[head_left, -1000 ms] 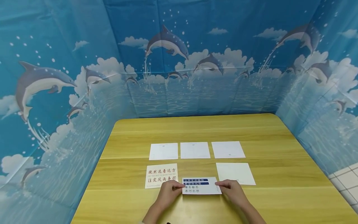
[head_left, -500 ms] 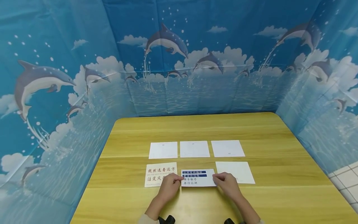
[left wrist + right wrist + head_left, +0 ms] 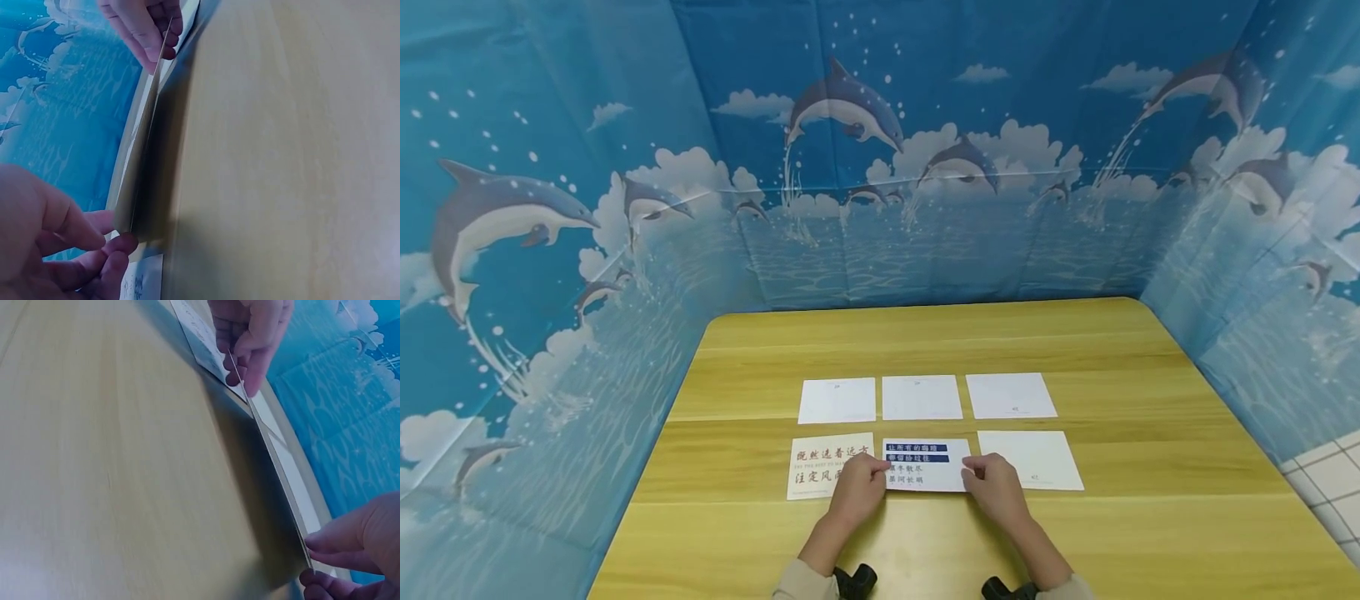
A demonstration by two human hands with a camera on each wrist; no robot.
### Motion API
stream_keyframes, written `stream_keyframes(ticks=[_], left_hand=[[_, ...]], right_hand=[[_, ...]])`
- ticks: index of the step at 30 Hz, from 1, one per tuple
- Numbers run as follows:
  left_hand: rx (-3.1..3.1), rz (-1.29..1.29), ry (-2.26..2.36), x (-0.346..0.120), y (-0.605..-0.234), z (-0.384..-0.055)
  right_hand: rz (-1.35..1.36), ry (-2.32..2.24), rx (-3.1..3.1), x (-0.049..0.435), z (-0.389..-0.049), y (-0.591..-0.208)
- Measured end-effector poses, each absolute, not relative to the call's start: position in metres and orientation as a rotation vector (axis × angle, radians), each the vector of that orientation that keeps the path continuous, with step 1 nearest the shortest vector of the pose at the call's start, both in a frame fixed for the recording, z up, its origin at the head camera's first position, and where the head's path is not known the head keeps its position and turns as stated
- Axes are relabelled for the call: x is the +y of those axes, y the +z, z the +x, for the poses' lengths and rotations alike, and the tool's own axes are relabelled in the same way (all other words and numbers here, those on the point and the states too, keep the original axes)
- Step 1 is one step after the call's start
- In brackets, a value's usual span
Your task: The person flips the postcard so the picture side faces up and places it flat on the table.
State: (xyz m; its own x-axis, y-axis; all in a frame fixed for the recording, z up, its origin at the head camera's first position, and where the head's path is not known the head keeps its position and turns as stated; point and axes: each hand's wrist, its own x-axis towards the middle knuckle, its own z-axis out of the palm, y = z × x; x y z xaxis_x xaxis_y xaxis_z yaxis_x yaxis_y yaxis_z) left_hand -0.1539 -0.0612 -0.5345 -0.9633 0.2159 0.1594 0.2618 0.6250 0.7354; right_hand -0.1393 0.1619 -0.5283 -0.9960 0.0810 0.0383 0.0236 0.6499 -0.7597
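Observation:
A white card (image 3: 936,475) with dark blue bands and Chinese lettering is held between both hands, slightly above the table. My left hand (image 3: 857,490) pinches its left edge between thumb and fingers, and my right hand (image 3: 997,490) pinches the right edge. Seen edge-on in the left wrist view, the card (image 3: 142,134) casts a dark shadow on the wood. A cream card with red lettering (image 3: 820,467) lies to the left, partly covered by the left hand. To the right lies a blank-looking cream card (image 3: 1037,458), its near left part behind the right hand.
Three white cards lie in a row farther back: a left one (image 3: 837,402), a middle one (image 3: 922,398) and a right one (image 3: 1011,396). They rest on a yellow wooden table (image 3: 760,350). A blue dolphin-print curtain (image 3: 880,242) stands behind and beside it.
Both hands have carried the lettered card away from the body, into the gap between the two front-row cards. Their pinch on its edges stays the same. The other cards have not moved.

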Motion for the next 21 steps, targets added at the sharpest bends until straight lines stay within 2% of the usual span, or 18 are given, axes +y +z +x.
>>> stream_keyframes(ticks=[21], left_hand=[[-2.838,-0.396,-1.021,-0.052,-0.532,-0.149]], right_hand=[[-0.051,1.003,-2.742,0.148,-0.143,-0.539]])
